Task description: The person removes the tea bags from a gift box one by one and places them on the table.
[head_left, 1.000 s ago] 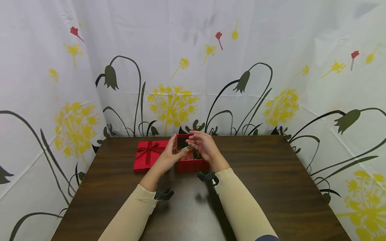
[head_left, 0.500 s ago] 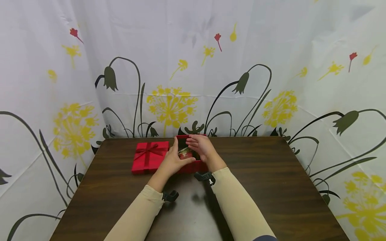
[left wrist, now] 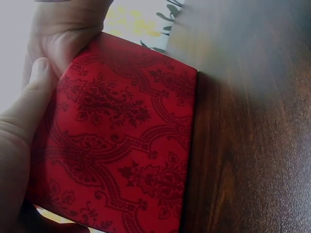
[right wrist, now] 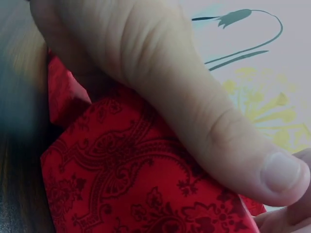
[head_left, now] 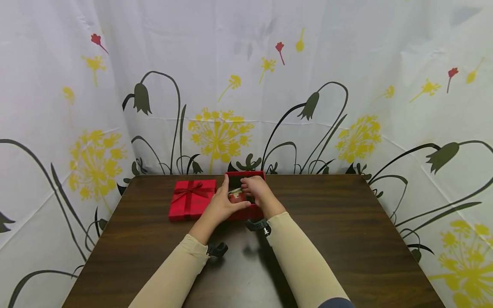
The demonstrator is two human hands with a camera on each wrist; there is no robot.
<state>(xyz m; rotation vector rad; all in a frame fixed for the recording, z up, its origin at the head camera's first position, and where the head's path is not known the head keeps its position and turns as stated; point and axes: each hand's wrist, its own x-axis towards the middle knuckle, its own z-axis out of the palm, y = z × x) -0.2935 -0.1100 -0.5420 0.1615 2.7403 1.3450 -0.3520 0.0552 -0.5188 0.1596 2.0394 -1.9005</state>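
Note:
A red gift box [head_left: 254,212] stands uncovered at the back of the table, patterned with dark scrolls. My left hand [head_left: 221,207] lies against its near left corner. The fingers stretch along the left side, and the thumb [left wrist: 30,99] runs straight along the front rim. Inside shows a small red item [head_left: 236,196] with a cream-and-green top. My right hand [head_left: 262,195] reaches over the right side with its fingers bent into the box. Its thumb [right wrist: 228,141] extends across the rim; I cannot tell whether these fingers hold anything.
Left of the box lies the red lid [head_left: 192,199] with a dark red ribbon bow. Both stand near the back edge of the dark wooden table [head_left: 327,239]. A white flower-print curtain [head_left: 246,94] hangs behind.
My left hand has left the item in the box and moved its thumb to the front rim. My right hand has lowered into the box, its fingers now more bent.

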